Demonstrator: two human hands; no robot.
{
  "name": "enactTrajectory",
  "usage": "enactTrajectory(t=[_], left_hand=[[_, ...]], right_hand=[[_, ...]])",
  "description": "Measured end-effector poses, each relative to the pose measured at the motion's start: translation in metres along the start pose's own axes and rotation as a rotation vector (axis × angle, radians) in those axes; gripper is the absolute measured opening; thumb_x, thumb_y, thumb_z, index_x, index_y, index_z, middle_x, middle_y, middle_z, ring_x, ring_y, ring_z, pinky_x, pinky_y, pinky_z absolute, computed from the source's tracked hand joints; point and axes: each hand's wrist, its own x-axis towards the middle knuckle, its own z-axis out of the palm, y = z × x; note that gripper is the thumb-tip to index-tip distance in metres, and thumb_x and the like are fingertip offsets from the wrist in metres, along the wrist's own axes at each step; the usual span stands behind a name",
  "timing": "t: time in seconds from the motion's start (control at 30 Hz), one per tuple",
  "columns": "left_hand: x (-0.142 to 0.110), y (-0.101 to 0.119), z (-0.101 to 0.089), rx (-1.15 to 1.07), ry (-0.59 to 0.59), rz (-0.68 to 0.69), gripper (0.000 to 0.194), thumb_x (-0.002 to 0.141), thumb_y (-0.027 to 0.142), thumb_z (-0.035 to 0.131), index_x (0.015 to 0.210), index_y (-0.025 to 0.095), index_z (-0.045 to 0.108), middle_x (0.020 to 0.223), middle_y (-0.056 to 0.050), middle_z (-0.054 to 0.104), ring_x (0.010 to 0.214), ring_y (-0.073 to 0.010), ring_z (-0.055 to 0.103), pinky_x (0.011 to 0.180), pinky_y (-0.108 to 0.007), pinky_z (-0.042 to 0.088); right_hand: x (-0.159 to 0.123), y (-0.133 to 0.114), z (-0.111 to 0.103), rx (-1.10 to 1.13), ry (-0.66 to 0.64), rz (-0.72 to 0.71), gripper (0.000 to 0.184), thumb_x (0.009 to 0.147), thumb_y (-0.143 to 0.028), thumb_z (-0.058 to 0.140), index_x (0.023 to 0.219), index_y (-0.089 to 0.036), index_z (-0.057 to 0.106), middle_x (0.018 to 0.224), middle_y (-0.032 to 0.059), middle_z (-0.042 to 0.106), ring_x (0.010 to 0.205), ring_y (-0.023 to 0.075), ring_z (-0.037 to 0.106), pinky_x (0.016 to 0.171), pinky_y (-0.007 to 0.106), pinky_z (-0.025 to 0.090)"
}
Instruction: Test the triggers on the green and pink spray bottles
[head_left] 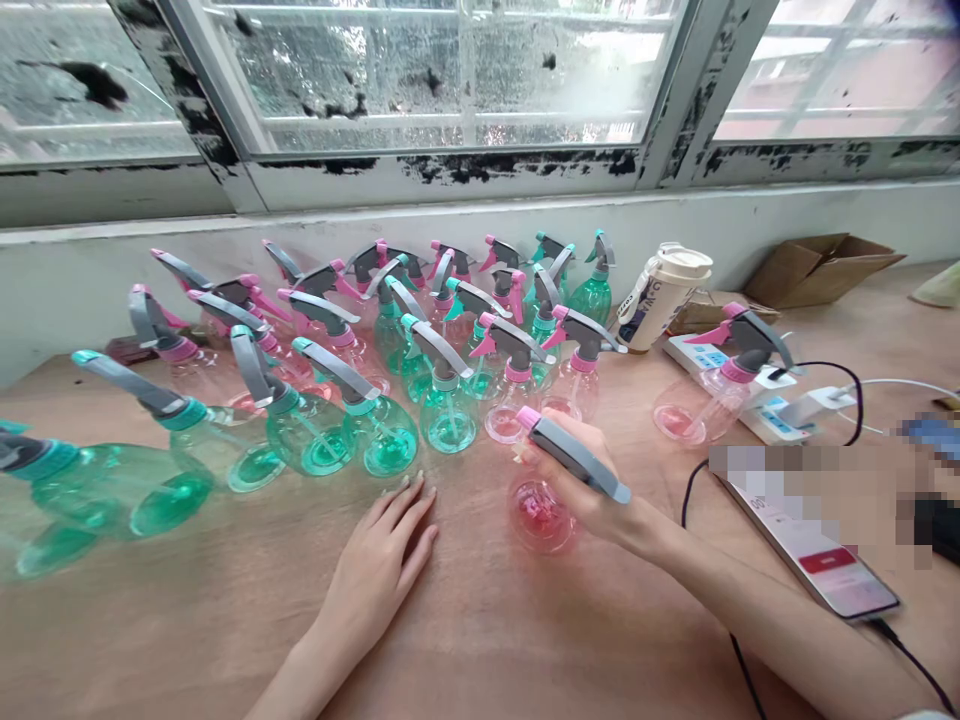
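My right hand (581, 465) is wrapped round the neck of a pink spray bottle (541, 515) with a grey and pink trigger head. The bottle stands upright on the table, or very near its surface; its trigger is hidden by my fingers. My left hand (386, 545) lies flat on the wood with its fingers stretched out, holding nothing. Just beyond its fingertips stands a green spray bottle (381, 435). Another green spray bottle (448, 415) and a clear pink one (508, 415) stand between and behind my hands.
Several more pink and green spray bottles crowd toward the wall, one green bottle (105, 485) at far left. On the right are a lone pink bottle (686, 410), a power strip (772, 415), a phone (814, 540) with cables, a lidded cup (660, 295) and a cardboard box (806, 280).
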Motion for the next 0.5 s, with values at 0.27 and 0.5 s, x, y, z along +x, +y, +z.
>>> enactTrajectory(t=[0.27,0.5], left_hand=[[0.0004,0.0005,0.001,-0.003,0.008,0.003,0.038,0.099,0.037,0.041,0.127,0.021,0.061,0.135,-0.007,0.06,0.123,-0.0259,0.056,0.103,-0.045,0.048],[0.0004,-0.0009,0.0009,-0.005,0.014,0.008,0.038,0.1,0.038,0.041,0.127,0.021,0.061,0.134,-0.008,0.061,0.123,-0.0259,0.056,0.103,-0.045,0.049]], right_hand=[[-0.0067,0.0072,-0.0041,0.07,-0.051,0.006,0.004,0.089,-0.023,0.06,0.09,-0.02,0.059,0.078,0.0001,0.06,0.064,0.013,0.053,0.06,0.027,0.042],[-0.0071,0.0042,-0.0046,0.064,-0.057,-0.002,0.007,0.09,-0.022,0.058,0.095,-0.019,0.061,0.078,0.0002,0.061,0.068,0.014,0.057,0.062,0.027,0.044]])
